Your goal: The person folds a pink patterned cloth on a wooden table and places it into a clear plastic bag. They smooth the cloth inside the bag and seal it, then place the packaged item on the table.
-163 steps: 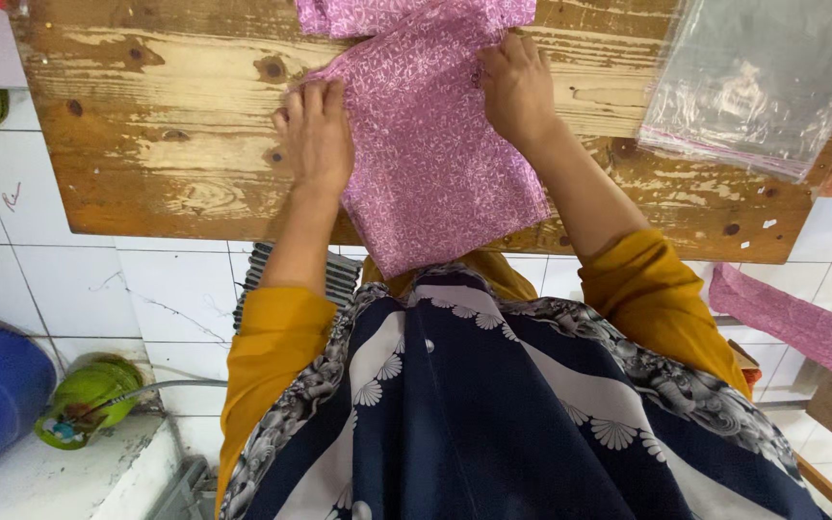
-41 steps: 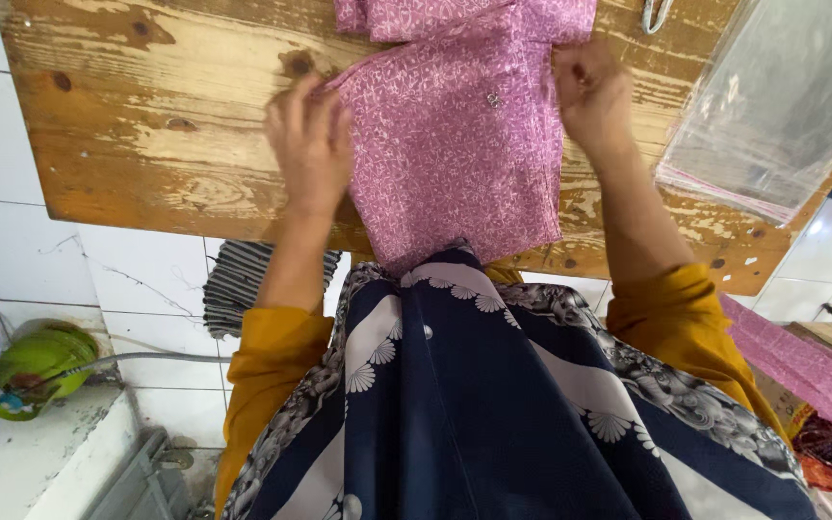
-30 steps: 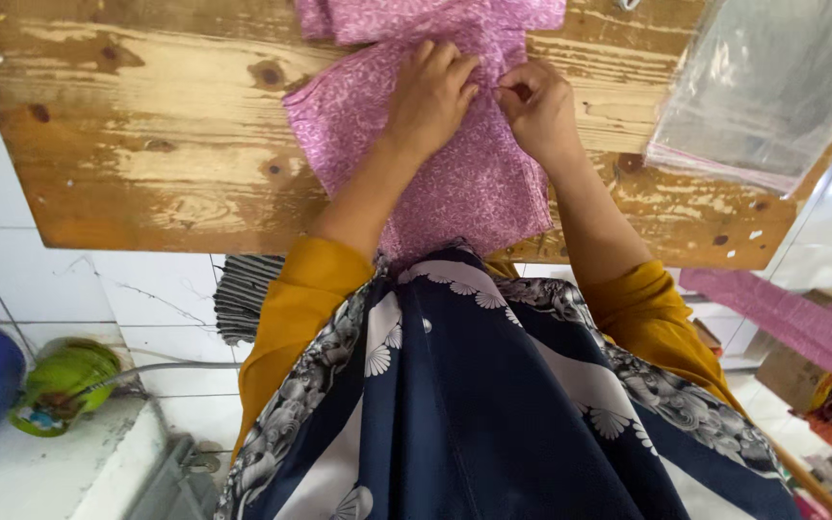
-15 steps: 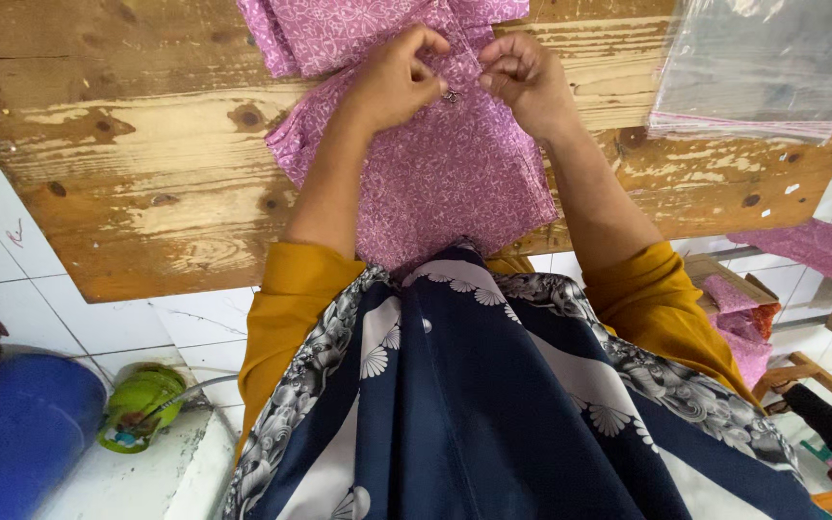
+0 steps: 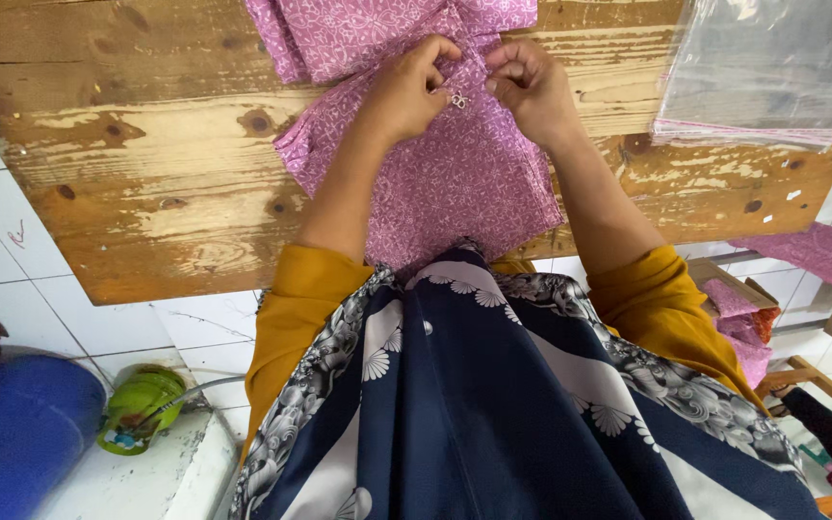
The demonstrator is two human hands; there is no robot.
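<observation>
Both hands meet over a folded pink patterned garment point(image 5: 455, 183) lying on the worn wooden counter point(image 5: 146, 183). The left hand point(image 5: 411, 91) pinches the cloth's edge beside a small metal fastener point(image 5: 458, 99); the right hand point(image 5: 532, 87) grips the same edge just across from it. Beyond the right hand, clear plastic bags point(image 5: 763, 67) rest on the counter.

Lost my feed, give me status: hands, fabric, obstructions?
Left hand and right hand pinching pink patterned fabric at a small metal fastener. Fabric on wooden table. Nothing obstructing.
</observation>
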